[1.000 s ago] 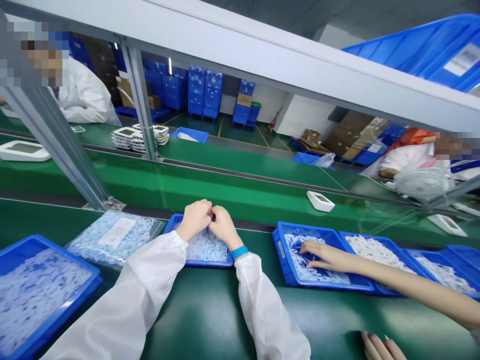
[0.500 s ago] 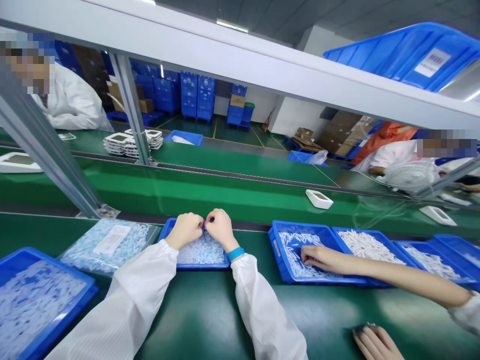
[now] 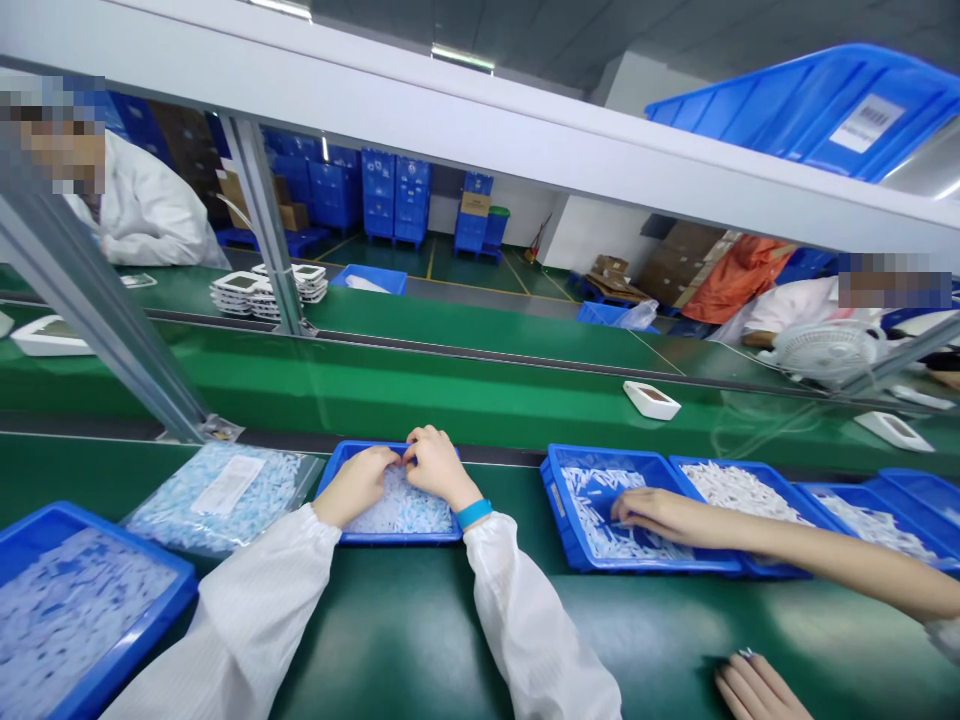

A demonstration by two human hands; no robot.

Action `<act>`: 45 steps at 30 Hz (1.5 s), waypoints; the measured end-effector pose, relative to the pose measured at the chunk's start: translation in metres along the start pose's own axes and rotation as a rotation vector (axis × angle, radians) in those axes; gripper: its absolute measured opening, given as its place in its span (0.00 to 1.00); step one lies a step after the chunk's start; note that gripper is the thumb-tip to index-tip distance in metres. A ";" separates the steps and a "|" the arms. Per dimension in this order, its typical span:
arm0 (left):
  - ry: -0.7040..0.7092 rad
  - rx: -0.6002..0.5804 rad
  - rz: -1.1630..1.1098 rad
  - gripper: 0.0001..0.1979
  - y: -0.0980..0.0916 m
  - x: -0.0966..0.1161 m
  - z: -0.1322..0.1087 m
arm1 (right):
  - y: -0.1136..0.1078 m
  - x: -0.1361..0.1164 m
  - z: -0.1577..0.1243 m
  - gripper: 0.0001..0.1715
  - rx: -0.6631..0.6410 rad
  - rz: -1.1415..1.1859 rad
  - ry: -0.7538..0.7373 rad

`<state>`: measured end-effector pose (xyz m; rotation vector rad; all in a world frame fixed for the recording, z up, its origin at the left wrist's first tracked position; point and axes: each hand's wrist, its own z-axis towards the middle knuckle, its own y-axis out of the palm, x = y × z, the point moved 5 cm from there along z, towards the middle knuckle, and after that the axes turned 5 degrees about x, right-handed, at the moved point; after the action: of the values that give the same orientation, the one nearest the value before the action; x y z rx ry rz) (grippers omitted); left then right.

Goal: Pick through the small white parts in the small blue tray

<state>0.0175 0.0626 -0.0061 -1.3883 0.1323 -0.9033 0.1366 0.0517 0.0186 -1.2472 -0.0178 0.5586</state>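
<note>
My left hand [image 3: 361,484] is over the blue tray [image 3: 401,540], its fingers curled together with their tips down toward small white and pale blue plastic pieces [image 3: 397,508]. Close beside it, almost fingertip to fingertip, my right hand [image 3: 437,466] is bent over the tray's far side with thumb and fingers pinched. Whatever either hand may hold is too small or hidden to name. A blue band [image 3: 473,514] circles my right wrist. To the left of the tray lies a clear bag of pale blue pieces [image 3: 232,490] with a white label.
A larger blue tray [image 3: 169,610] of pale pieces stands at left. On the right, a co-worker's hand [image 3: 660,515] reaches into another blue tray [image 3: 570,560]; their other hand [image 3: 761,688] rests nearer. White devices [image 3: 651,400] lie on the green belt [image 3: 465,385] behind a metal post [image 3: 112,310].
My left hand has lowered slightly and shifted left, and my right hand has dipped a little. The white devices on the belt have moved right. The co-worker's hand shifted slightly within its tray.
</note>
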 end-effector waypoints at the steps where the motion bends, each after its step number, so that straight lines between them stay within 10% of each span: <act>1: -0.004 -0.003 -0.006 0.19 0.001 -0.002 0.000 | 0.000 -0.002 -0.001 0.10 -0.028 -0.024 -0.026; 11: 0.026 0.009 0.223 0.13 0.003 -0.003 -0.006 | 0.006 -0.001 -0.003 0.06 -0.117 -0.108 -0.119; 27: -0.008 -0.006 0.386 0.14 -0.006 0.009 -0.012 | -0.004 0.000 -0.001 0.07 0.214 0.155 -0.049; 45: -0.004 -0.046 0.347 0.13 -0.002 0.015 -0.010 | -0.007 -0.006 0.000 0.15 0.114 0.053 -0.035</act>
<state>0.0208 0.0456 -0.0008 -1.3573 0.3810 -0.6109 0.1342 0.0472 0.0268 -1.1295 0.0178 0.6186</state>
